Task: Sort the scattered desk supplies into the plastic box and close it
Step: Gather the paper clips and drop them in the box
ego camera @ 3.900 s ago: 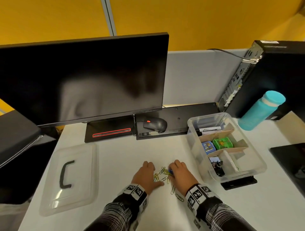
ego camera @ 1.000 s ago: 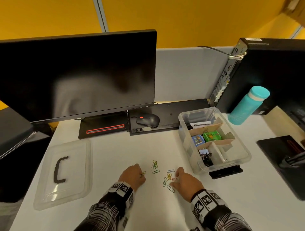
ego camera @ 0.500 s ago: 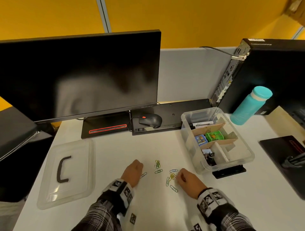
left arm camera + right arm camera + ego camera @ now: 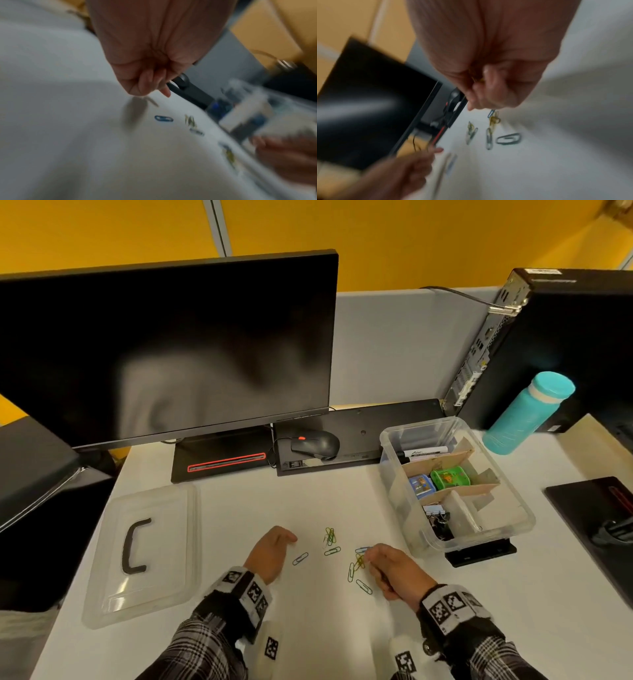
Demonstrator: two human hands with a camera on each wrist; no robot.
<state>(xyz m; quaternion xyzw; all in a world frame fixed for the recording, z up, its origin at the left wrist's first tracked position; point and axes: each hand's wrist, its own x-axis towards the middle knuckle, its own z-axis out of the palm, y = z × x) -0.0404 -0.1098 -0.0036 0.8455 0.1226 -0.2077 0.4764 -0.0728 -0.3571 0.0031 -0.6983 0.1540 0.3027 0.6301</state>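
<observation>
Several coloured paper clips lie scattered on the white desk between my hands. My left hand hovers at their left with curled fingers; in the left wrist view a blurred yellowish clip sticks out under its fingertips. A blue clip lies just right of it. My right hand is curled over the yellow clips, and the right wrist view shows yellow clips bunched inside its fingers. The open clear plastic box stands to the right. Its lid lies flat at the left.
Cardboard dividers split the box; it holds a marker, a blue item, a green item and binder clips. A monitor, mouse, computer tower and teal bottle stand behind.
The clips have gone from one pile to a loose scatter. My left hand has lifted off the desk, leaving a blue clip. My right hand has drawn closer around the yellow clips.
</observation>
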